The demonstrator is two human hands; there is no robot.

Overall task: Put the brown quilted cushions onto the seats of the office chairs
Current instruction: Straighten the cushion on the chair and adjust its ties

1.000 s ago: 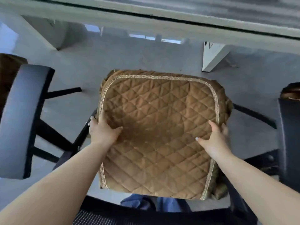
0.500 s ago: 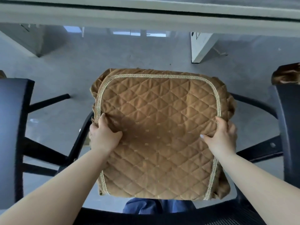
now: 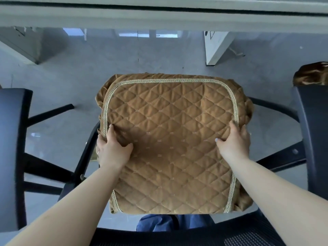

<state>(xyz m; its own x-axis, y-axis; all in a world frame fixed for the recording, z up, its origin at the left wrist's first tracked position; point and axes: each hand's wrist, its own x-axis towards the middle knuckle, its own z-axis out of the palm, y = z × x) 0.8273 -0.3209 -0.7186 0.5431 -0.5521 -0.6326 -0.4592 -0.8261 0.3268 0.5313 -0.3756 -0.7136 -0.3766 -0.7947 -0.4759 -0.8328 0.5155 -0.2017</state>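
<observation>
Cushion (image 3: 170, 142) shifted slightly lower — left hand (image 3: 113, 150), right hand (image 3: 234, 141) fingers gripping its side edges; no readable writing.

We are seeing the cushion (image 3: 170, 139) covering the chair seat beneath it, so the seat itself is staying hidden. The fingers of the left hand (image 3: 113, 148) and right hand (image 3: 234, 141) are curling over the cushion's side edges, out of sight. Left of the cushion, a dark chair (image 3: 12, 148) is running off the frame edge, blurred. Right of it, a second cushion (image 3: 312, 73) is being cut by the edge. Below the cushion, blue cloth (image 3: 159, 222) is showing only partly.
</observation>
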